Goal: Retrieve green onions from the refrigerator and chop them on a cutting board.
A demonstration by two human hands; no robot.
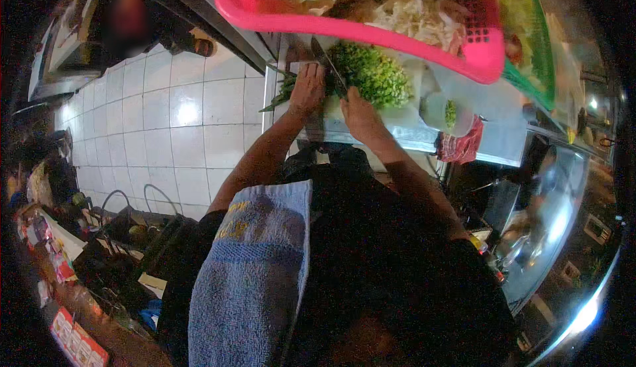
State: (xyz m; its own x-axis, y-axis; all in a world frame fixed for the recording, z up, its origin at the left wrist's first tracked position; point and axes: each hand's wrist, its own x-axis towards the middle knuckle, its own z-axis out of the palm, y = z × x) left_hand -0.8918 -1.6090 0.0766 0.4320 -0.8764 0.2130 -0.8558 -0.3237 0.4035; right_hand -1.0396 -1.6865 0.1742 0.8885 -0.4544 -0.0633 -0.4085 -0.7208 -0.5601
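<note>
My right hand (358,111) grips the handle of a kitchen knife (329,61), its blade slanting away to the upper left. Just left of the blade, my left hand (308,89) presses down on a bunch of long green stalks (283,93), perhaps scallions, whose ends stick out past the counter's left edge. Right of the knife lies a heap of finely chopped greens (375,74), pale and dark green mixed. The board or surface under it is mostly hidden. Where the knife edge meets the stalks is too blurred to tell.
A pink plastic basket (348,31) holding pale shredded food overhangs the far side of the work area. Beyond its right end is a green basket (529,86). A clear container (459,113) with some greens and a red cloth (462,143) sit at the counter's right. White tiles (194,141) cover the floor.
</note>
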